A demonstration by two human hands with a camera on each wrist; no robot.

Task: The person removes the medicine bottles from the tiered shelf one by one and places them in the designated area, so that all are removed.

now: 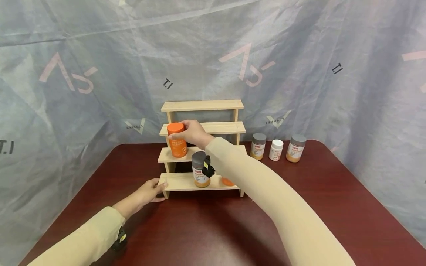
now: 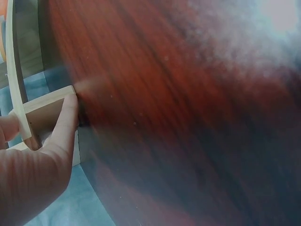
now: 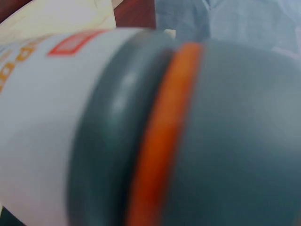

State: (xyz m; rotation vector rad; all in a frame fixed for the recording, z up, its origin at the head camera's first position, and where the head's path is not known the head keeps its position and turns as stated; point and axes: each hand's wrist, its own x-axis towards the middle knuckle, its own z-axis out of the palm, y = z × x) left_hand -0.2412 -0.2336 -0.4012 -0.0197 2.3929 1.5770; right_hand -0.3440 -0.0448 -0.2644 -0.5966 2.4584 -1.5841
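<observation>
A pale wooden rack (image 1: 203, 106) with several stepped tiers stands at the table's back. My right hand (image 1: 194, 133) grips an orange canister (image 1: 178, 146) near its orange lid, upright at the left end of the second tier from the bottom. Below, my left hand (image 1: 150, 192) holds the left end of the lowest tier, and the left wrist view has its thumb and a finger (image 2: 66, 120) on either side of the wood. On that tier a grey-lidded jar (image 1: 201, 173) stands under my right wrist; it fills much of the right wrist view.
An orange object (image 1: 227, 181) on the lowest tier is mostly hidden by my right sleeve. Right of the rack, on the dark red table (image 1: 319, 184), stand a grey-lidded jar (image 1: 258, 146), a small white bottle (image 1: 276, 150) and another grey-lidded jar (image 1: 296, 148). Grey cloth (image 1: 133, 74) hangs behind.
</observation>
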